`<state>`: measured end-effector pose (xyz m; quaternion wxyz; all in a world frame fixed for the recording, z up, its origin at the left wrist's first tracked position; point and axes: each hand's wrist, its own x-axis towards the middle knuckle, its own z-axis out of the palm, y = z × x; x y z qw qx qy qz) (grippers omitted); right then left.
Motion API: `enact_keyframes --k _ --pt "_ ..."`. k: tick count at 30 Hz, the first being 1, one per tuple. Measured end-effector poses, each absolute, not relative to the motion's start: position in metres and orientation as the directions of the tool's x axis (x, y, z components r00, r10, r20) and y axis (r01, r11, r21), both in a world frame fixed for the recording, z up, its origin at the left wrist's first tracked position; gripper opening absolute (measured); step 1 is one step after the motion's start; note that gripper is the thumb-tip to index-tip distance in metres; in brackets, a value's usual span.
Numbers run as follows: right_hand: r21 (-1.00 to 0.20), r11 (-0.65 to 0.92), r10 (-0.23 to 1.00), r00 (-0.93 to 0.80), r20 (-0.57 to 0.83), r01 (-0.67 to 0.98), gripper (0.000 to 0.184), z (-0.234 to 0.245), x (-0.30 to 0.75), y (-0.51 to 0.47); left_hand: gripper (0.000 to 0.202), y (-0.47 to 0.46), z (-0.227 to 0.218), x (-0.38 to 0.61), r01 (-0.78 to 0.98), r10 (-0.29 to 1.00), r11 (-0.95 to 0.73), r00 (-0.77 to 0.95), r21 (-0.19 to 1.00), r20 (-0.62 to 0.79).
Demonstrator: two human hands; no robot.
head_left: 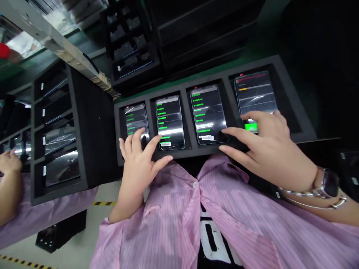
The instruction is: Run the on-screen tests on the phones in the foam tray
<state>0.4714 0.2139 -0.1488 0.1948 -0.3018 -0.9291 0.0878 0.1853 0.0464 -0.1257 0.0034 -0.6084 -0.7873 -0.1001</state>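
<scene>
A black foam tray (185,99) in front of me holds smartphones in separate slots, screens up and lit. Over the leftmost phone (137,116) and the lower edge of the second phone (169,119) spreads my left hand (138,164), fingers apart and nothing in it. My right hand (269,149) hovers over the right side, fingers spread and empty. Its index fingertip is at the lower right of the third phone (207,112); its other fingers cover part of the rightmost phone (255,93), which shows red text and a green block. Green text lines fill the other screens.
At the left stands a stack of black trays (81,130) with more phones. Another black tray (129,45) lies beyond, near a pale metal rail (56,45). A co-worker's hand (11,164) shows at the far left. Yellow-black tape (103,203) marks the floor.
</scene>
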Motion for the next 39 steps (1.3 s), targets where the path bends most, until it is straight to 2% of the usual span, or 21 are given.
enact_keyframes --k 3,9,13,17,24,32,36,39 --pt "-0.253 0.800 0.599 -0.749 0.282 0.544 0.050 -0.151 0.463 0.220 0.063 0.059 -0.125 0.182 0.956 0.963 0.252 -0.264 0.152 0.062" --pt "-0.270 0.778 0.628 -0.717 0.303 0.568 0.055 -0.159 0.450 0.246 0.060 0.090 -0.128 0.166 0.945 0.956 0.277 -0.290 0.173 0.053" --pt "-0.307 0.786 0.618 -0.707 0.344 0.537 0.052 -0.152 0.445 0.239 0.058 0.092 -0.126 0.164 0.941 0.944 0.262 -0.296 0.214 0.143" --pt "-0.356 0.844 0.527 -0.742 0.413 0.401 0.047 -0.148 0.441 0.219 0.059 0.079 -0.129 0.168 0.942 0.922 0.222 -0.287 0.251 0.260" --pt "-0.289 0.893 0.447 -0.765 0.465 0.346 0.044 -0.162 0.434 0.210 0.049 0.071 -0.139 0.171 0.966 0.947 0.149 -0.201 0.212 0.251" --pt "-0.249 0.888 0.459 -0.781 0.424 0.386 0.045 -0.163 0.429 0.211 0.038 0.072 -0.138 0.168 0.971 0.940 0.095 -0.160 0.219 0.301" --pt "-0.319 0.875 0.474 -0.774 0.419 0.363 0.043 -0.155 0.436 0.213 0.034 0.073 -0.139 0.164 0.969 0.928 0.081 -0.160 0.234 0.338" --pt "-0.353 0.848 0.527 -0.704 0.477 0.395 0.037 -0.150 0.459 0.221 0.033 0.074 -0.140 0.164 0.964 0.920 0.085 -0.172 0.252 0.351"
